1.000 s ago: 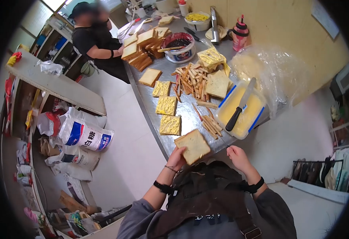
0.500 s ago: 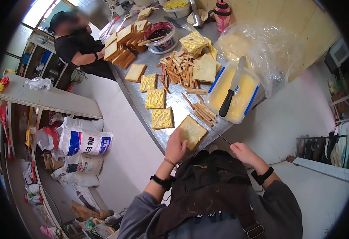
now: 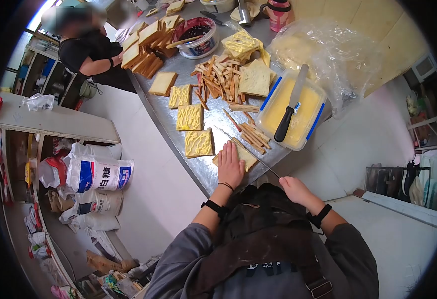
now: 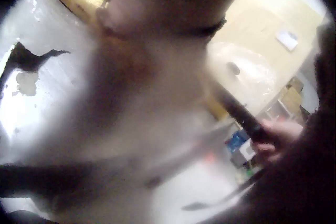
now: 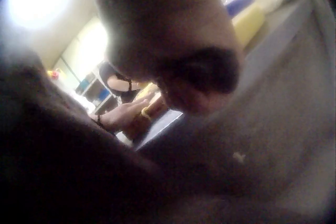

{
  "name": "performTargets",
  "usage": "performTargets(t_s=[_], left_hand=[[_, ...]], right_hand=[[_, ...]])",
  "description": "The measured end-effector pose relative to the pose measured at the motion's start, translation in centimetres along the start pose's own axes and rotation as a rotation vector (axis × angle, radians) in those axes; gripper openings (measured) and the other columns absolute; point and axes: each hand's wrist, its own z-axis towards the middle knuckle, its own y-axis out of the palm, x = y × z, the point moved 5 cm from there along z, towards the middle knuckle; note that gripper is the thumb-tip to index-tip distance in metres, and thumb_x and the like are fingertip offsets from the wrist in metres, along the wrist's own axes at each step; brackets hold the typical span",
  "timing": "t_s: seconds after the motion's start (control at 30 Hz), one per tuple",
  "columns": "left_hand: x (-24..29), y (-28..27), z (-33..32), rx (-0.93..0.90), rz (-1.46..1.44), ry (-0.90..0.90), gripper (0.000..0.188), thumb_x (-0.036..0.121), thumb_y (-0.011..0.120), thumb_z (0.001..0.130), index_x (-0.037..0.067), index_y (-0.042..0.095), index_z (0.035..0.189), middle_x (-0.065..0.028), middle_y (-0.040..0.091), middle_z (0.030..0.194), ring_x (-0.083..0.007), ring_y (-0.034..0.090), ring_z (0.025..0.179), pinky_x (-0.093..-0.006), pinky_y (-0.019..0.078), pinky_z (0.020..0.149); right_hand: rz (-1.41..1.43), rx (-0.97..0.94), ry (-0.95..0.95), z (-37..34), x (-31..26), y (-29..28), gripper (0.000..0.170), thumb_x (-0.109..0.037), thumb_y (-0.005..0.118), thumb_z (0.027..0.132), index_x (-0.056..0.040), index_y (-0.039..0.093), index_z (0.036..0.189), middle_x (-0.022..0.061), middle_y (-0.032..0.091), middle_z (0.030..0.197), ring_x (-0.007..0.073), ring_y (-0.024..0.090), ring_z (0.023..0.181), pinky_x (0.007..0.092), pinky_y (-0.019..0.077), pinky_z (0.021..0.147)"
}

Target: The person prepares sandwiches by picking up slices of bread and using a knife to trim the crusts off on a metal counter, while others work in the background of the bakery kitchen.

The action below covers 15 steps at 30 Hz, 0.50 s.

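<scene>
at the near corner of the table (image 3: pixel 218 112), the bread slice (image 3: pixel 247 155) lies flat beneath the left hand (image 3: pixel 230 168). the left hand is open, with its extended fingers resting on the bread. the right hand (image 3: pixel 295 190) is closed around the handle end of the long knife (image 3: pixel 268 167); the blade runs along the bread edge facing the loose crust strips (image 3: pixel 255 137). whether the blade has entered the crumb cannot be determined.

caution: the left fingers are near the blade. a sideways slip of the knife, or a drift of the hand toward it, could cause a cut.

caution: light or uneven hand pressure could let the slice rotate, giving a crooked edge; excessive pressure could crush the soft crumb.

caution: a tilted blade could produce a slanted edge or tear the bread.

note: the crust strips lie close to the blade and could catch it if it wanders. the nearest yellow-topped slice (image 3: pixel 198 143) is near the left hand; a wide hand movement could smear its topping. the slice sits close to the table edge, so a strong pull toward the body could drag it off.
</scene>
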Motion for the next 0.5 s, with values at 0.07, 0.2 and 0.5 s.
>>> performTargets(t_s=[0.07,0.2,0.5], left_hand=[[0.2,-0.1,0.0,0.023,0.007,0.0,0.069,0.03,0.046,0.094,-0.003,0.023,0.15,-0.02,0.025,0.157,-0.0327,0.021,0.147,-0.0466,0.0151,0.12],[0.3,-0.4,0.0,0.019,-0.005,-0.011,0.068,0.03,0.047,0.094,-0.003,0.026,0.15,-0.0201,0.026,0.157,-0.0326,0.022,0.147,-0.0464,0.0154,0.119],[0.5,-0.3,0.2,-0.004,0.03,-0.012,0.067,0.033,0.043,0.096,-0.004,0.026,0.149,-0.0207,0.025,0.157,-0.0334,0.021,0.147,-0.0472,0.0161,0.119]], right_hand=[[-0.04,0.029,0.038,-0.7,0.2,0.5,0.043,-0.034,0.042,0.102,0.0009,0.06,0.085,0.027,0.064,0.085,0.047,0.061,0.084,0.0529,0.0476,0.075],[-0.163,0.05,0.048,-1.9,-0.6,0.6,0.043,-0.035,0.04,0.102,-0.0003,0.058,0.084,0.0275,0.064,0.081,0.0471,0.061,0.081,0.0551,0.0475,0.073],[-0.201,0.073,0.054,0.6,-1.7,1.0,0.041,-0.036,0.04,0.102,-0.0014,0.057,0.088,0.0266,0.065,0.081,0.0467,0.063,0.08,0.0556,0.0488,0.074]])
